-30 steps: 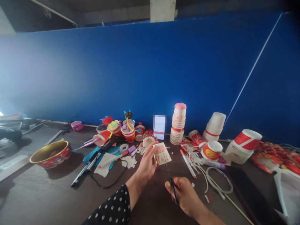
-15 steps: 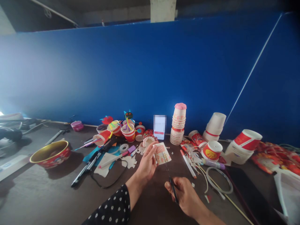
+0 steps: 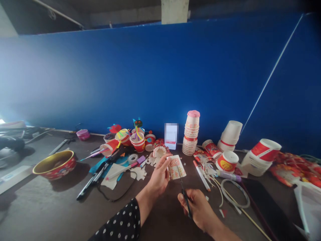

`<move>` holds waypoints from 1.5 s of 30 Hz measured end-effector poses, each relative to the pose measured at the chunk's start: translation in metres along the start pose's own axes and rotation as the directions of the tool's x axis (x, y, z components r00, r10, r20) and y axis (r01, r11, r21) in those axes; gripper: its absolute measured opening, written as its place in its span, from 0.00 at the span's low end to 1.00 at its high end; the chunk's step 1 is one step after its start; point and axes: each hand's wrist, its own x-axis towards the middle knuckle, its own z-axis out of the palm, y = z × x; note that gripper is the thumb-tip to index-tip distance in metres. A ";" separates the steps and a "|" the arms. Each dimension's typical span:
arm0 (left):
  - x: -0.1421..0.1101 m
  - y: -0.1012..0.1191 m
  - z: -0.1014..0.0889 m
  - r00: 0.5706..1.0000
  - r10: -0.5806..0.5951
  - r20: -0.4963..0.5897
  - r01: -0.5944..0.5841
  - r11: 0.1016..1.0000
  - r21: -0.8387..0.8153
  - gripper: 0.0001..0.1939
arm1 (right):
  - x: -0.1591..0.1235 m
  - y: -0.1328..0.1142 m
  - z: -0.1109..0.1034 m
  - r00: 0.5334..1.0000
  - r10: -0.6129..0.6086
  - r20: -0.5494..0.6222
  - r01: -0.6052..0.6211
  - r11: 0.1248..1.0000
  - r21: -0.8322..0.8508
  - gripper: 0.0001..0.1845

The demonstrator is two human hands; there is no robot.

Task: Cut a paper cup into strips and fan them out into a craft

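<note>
Live from the tabletop [image 3: 160, 224]: next to the view half a second back, the patterned paper card [image 3: 177, 166] has slid slightly right, and the scissors' tips now sit over it. The person's left hand [image 3: 155, 177] holds the card up off the tabletop, its fingers [image 3: 164, 164] pressed together, pinching the card's left edge against the thumb. Just below, the right hand [image 3: 197, 206] has its fingers [image 3: 193, 198] curled closed around the scissors [image 3: 185, 197], blades pointing up toward the card. I can't tell from here whether the blades are biting into it.

Counting what I've got around them: one red bowl with a gold interior [image 3: 54, 164] and two stacks of paper cups, a patterned one topped in pink [image 3: 191, 134] and a leaning white one [image 3: 229, 135]. There's one roll of tape [image 3: 132, 158], one white marker with a red tip [image 3: 200, 175] and one glue stick [image 3: 228, 175]. At least three red paper cups [image 3: 137, 143] sit in the cluster left of the card. A black sleeve with white dots [image 3: 120, 221] covers the left forearm.
</note>
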 end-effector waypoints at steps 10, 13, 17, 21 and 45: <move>-0.002 0.001 0.002 0.999 -0.037 0.001 0.037 0.999 -0.002 0.13 | -0.004 -0.013 -0.003 1.000 -0.025 0.010 0.025 1.000 -0.005 0.29; -0.002 0.001 0.002 0.999 -0.038 0.004 0.038 0.999 -0.002 0.13 | -0.003 -0.009 -0.003 1.000 -0.027 0.011 0.027 1.000 -0.009 0.28; -0.002 0.000 0.001 1.000 -0.027 -0.005 0.027 1.000 0.001 0.14 | 0.000 0.002 -0.001 1.000 -0.023 -0.007 0.023 0.999 0.043 0.25; -0.002 0.000 0.001 0.999 -0.033 -0.007 0.033 0.999 0.009 0.14 | 0.003 0.012 0.002 0.999 -0.024 -0.025 0.026 0.996 0.086 0.24; 0.001 -0.001 -0.004 0.999 -0.012 0.044 0.010 0.999 0.038 0.15 | 0.003 0.009 0.000 0.997 -0.031 -0.072 0.036 0.997 0.075 0.25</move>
